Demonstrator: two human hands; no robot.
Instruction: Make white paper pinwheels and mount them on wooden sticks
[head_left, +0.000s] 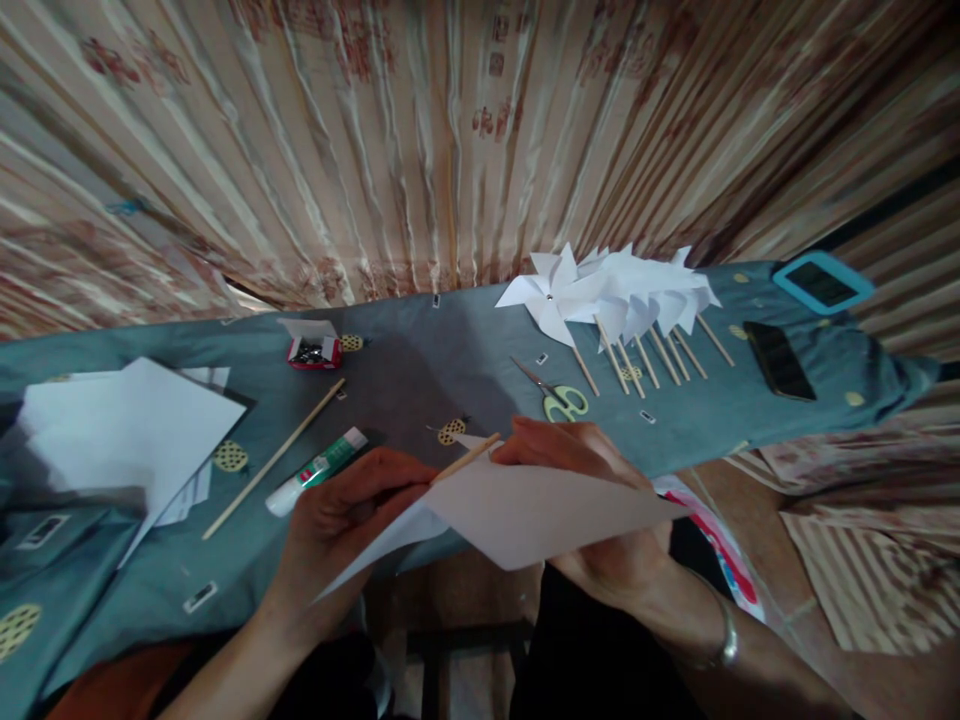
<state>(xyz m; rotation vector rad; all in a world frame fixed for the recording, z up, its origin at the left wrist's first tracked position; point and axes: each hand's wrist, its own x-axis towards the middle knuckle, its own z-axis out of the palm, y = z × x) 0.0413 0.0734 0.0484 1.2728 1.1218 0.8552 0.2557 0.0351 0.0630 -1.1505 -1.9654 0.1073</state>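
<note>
Both hands meet over the front edge of the cloth-covered table. Between them is a white paper pinwheel (525, 510), its blades turned toward me. My left hand (360, 510) is closed on the wooden stick (466, 458), whose tip pokes up behind the paper. My right hand (577, 455) grips the pinwheel from behind and beside it, near the stick's tip; some of its fingers are hidden by the paper. A glue stick (319, 470) lies just left of my left hand. Green-handled scissors (562, 402) rest beyond my right hand.
Finished pinwheels (622, 290) lie in a row at the back right. A phone (780, 360) and a blue-framed device (825, 282) sit at the far right. Left are stacked paper sheets (142, 420), a loose stick (274, 460) and a small red box (315, 350) of metal pieces.
</note>
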